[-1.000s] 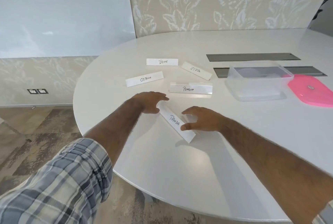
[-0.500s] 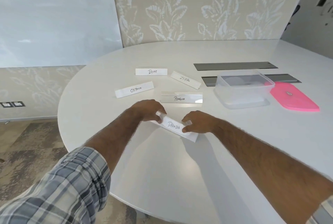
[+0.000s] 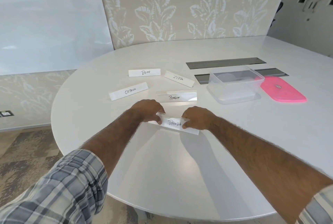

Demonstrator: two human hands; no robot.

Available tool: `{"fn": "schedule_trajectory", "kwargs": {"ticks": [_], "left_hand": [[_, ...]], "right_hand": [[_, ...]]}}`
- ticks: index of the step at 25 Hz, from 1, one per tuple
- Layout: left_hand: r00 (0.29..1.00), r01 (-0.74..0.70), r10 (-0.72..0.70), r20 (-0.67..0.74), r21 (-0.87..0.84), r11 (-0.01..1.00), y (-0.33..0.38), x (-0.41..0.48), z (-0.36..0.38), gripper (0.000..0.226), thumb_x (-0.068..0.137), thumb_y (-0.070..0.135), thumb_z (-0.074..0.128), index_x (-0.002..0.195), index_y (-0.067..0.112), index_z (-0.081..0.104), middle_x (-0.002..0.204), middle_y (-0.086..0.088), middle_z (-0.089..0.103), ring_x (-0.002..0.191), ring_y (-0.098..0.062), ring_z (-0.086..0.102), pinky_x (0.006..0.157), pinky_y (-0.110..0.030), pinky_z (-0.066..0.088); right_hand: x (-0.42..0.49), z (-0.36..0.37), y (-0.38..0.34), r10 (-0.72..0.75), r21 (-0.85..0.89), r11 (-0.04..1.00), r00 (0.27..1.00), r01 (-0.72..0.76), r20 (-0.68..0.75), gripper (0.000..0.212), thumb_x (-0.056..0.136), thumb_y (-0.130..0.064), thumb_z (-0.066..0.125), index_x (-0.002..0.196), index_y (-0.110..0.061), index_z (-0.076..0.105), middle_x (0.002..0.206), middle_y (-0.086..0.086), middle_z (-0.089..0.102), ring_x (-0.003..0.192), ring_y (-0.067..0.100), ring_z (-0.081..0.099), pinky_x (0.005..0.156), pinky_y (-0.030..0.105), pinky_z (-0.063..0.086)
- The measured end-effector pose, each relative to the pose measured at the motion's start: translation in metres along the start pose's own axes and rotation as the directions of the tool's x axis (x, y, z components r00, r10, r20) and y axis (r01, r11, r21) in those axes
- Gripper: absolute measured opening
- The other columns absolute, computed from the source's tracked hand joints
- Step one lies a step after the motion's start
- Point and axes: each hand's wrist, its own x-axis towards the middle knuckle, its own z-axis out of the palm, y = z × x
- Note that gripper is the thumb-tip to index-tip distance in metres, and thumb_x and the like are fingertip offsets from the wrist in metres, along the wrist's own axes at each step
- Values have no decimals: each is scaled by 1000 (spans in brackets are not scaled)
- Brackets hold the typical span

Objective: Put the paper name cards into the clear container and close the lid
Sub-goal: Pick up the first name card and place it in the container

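Note:
Both hands grip the Panda name card (image 3: 174, 123) in its clear holder near me on the white table (image 3: 162, 160). My left hand (image 3: 148, 111) pinches its left end, and my right hand (image 3: 196, 118) pinches its right end. Beyond lie the Penguin card (image 3: 175, 96), the Ostrich card (image 3: 128, 90), the Bear card (image 3: 144, 72) and the Zebra card (image 3: 179, 78). The clear container (image 3: 235, 84) stands open at the right, with its pink lid (image 3: 282, 89) flat on the table beside it.
Two dark cable slots (image 3: 225, 62) run across the table behind the container. The table's curved edge runs at the left and close to me, with patterned carpet (image 3: 27, 148) below. A leaf-patterned wall panel (image 3: 180, 7) stands behind the table.
Both hands closed on the Panda card and turned it from a diagonal lie to nearly level in front of me. The view has tilted upward.

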Motion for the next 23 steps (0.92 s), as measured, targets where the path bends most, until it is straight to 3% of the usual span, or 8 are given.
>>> {"fn": "schedule_trajectory", "kwargs": {"ticks": [2, 4, 8, 11, 15, 19, 23], "left_hand": [[1000, 4, -3, -19, 3, 1000, 5, 1, -10, 54, 72, 53, 73, 125, 44, 63, 118, 14, 65, 110, -17, 60, 75, -30, 44], [999, -9, 10, -40, 18, 1000, 12, 5, -24, 52, 73, 53, 73, 123, 43, 64, 115, 11, 66, 107, -18, 60, 78, -31, 48], [993, -38, 42, -107, 31, 999, 35, 21, -57, 44, 73, 51, 73, 115, 40, 68, 101, 9, 67, 97, -21, 63, 70, -31, 48], [982, -41, 50, -180, 54, 998, 58, 40, -81, 48, 76, 52, 72, 121, 37, 66, 108, 6, 66, 102, -21, 62, 80, -34, 51], [963, -43, 62, -261, 77, 996, 96, 78, -112, 54, 79, 55, 70, 128, 34, 63, 117, 1, 66, 110, -23, 61, 85, -35, 50], [952, -12, 27, -304, 49, 999, 142, 124, -132, 49, 79, 54, 70, 125, 37, 64, 113, 3, 66, 105, -23, 63, 74, -32, 46], [937, 1, 13, -349, 39, 999, 193, 179, -138, 49, 83, 52, 69, 128, 35, 62, 119, 1, 65, 109, -25, 62, 74, -30, 39]], "right_hand": [[-2, -10, 4, -1, -8, 1000, 1000, 1, -14, 21, 82, -43, 68, 93, -26, 62, 89, -13, 55, 89, 14, 51, 74, 32, 41], [-4, -25, 10, 9, -32, 999, 999, -10, -33, 31, 83, -44, 67, 106, -22, 65, 100, -10, 60, 99, 15, 55, 79, 34, 44], [-7, -65, 34, 25, -96, 995, 996, -33, -86, 36, 83, -43, 68, 112, -21, 65, 107, -5, 63, 106, 21, 59, 77, 33, 44], [-9, -104, 62, 23, -115, 993, 993, -37, -117, 40, 83, -40, 69, 119, -22, 65, 116, -2, 64, 111, 21, 58, 86, 37, 48], [-5, -148, 114, 3, -156, 987, 982, -33, -188, 39, 81, -36, 71, 118, -22, 66, 117, -1, 66, 107, 21, 59, 78, 30, 42], [2, -183, 179, 14, -191, 980, 978, -55, -210, 41, 82, -36, 72, 120, -24, 65, 121, -3, 63, 106, 18, 56, 84, 32, 44], [14, -204, 254, 30, -185, 980, 976, -71, -215, 45, 80, -35, 75, 122, -22, 64, 122, -2, 62, 115, 20, 55, 89, 33, 42]]}}
